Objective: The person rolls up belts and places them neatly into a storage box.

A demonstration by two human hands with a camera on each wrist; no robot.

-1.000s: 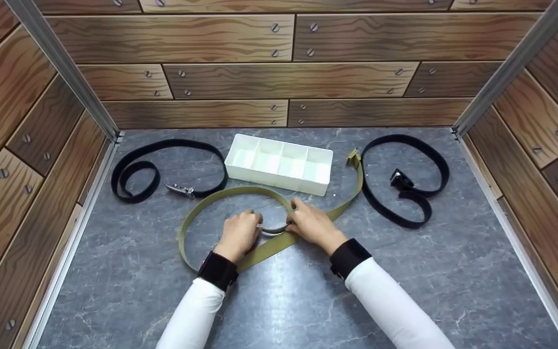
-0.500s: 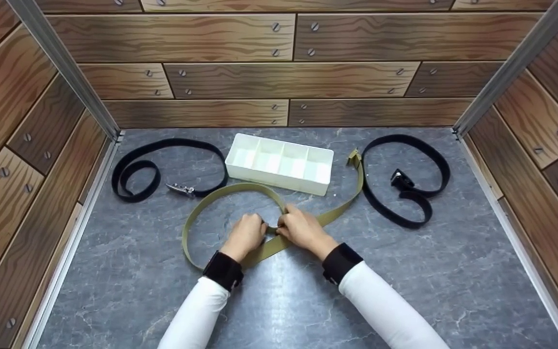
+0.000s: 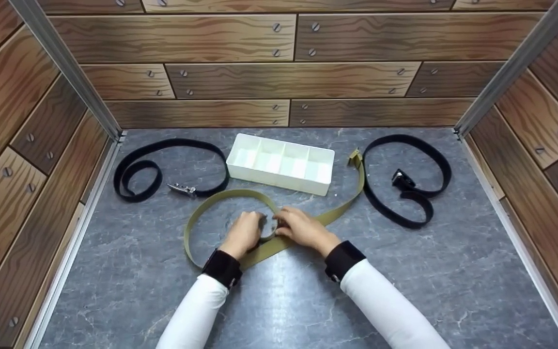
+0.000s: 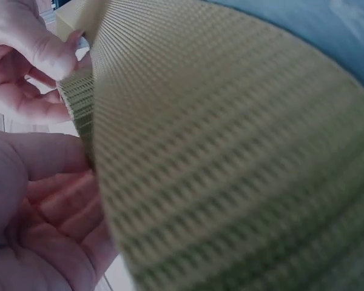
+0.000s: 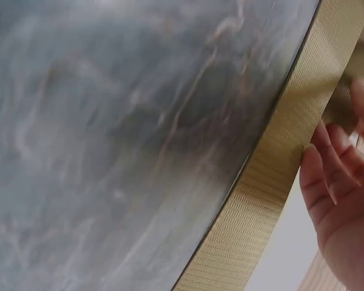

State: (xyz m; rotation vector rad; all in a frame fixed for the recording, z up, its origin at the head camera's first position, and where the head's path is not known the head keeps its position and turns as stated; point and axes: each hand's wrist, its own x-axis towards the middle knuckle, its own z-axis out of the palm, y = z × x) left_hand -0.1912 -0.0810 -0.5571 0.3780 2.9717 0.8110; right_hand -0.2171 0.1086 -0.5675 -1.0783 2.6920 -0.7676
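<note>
On marbled grey surface (image 3: pixel 279 305): ribbed olive belt (image 3: pixel 267 249), looped.

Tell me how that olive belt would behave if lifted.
The olive belt would probably flop, since it's woven and curves into a loop. Parts standing on edge suggest slight springiness. Its metallic-looking buckle might weigh one end down.

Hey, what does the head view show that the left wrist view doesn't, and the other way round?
Only the head view shows the silver buckle, the black buckle, the brass buckle and the compartments of the tray.

Only the left wrist view shows the inner side of the left hand, and the weave of the olive belt up close.

Both show that belt, both hands at it, including the right hand, and some gray surface.
</note>
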